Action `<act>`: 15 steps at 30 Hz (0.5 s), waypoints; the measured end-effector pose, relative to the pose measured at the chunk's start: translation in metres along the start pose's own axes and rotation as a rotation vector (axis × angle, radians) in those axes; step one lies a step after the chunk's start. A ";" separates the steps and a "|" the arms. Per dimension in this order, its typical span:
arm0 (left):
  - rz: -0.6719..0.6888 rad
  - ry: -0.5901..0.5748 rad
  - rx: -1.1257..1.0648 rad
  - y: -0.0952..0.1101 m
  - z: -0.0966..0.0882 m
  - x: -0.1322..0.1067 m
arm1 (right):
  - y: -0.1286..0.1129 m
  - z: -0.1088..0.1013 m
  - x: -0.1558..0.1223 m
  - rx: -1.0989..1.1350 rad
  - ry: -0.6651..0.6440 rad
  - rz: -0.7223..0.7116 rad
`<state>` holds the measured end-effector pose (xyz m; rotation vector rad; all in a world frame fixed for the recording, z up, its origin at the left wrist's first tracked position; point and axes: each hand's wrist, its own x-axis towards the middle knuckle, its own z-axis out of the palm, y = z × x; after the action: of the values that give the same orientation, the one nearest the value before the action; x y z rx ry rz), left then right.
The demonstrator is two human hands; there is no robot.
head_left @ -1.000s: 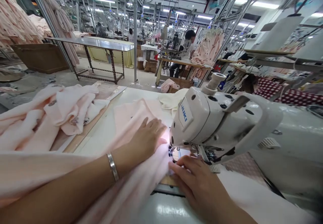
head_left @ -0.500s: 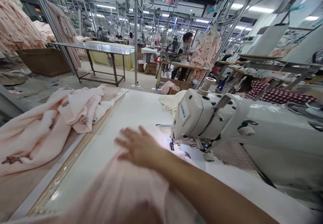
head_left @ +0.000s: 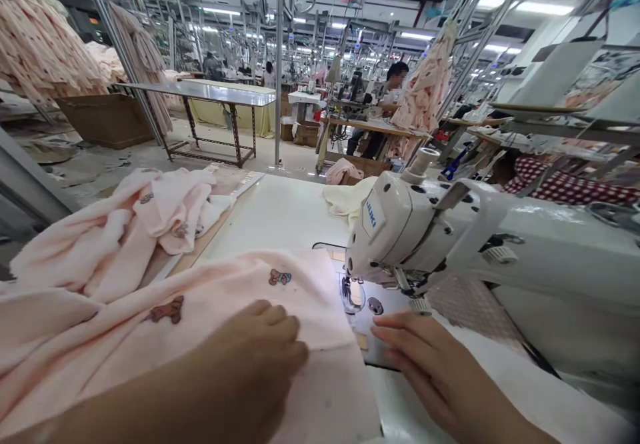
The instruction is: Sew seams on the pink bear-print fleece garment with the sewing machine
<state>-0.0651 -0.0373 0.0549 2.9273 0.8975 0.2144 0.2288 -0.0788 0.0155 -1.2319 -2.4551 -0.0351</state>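
Pale pink plush fabric with small printed bears (head_left: 210,297) spreads over the left and front of the sewing table, its right edge close beside the needle area. My left hand (head_left: 260,357) rests on this fabric with its fingers curled in, gripping it. To the right, my right hand (head_left: 435,364) lies palm down with fingers stretched at the metal bed plate (head_left: 390,331), apart from the fabric's edge. The white JUKI sewing machine (head_left: 400,224) stands just beyond; its lit presser foot (head_left: 347,289) is to the right of the cloth.
More bear-print fabric (head_left: 165,204) is heaped at the table's left side. A cream cloth (head_left: 347,199) lies behind the machine head. Farther back are a metal-topped table (head_left: 220,92), a brown carton (head_left: 107,121) and a seated person (head_left: 395,91) by another machine.
My right hand has drawn back from across the fabric to the machine bed at right. The fabric now lies spread flatter, and my left hand has come into clear view on it.
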 end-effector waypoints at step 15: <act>0.125 0.411 0.099 0.025 0.069 0.058 | 0.007 0.024 0.030 -0.119 -0.029 -0.008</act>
<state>0.0072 -0.0273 -0.0039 3.0896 0.7823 0.8267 0.2107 -0.0469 0.0031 -1.2807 -2.5148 -0.1682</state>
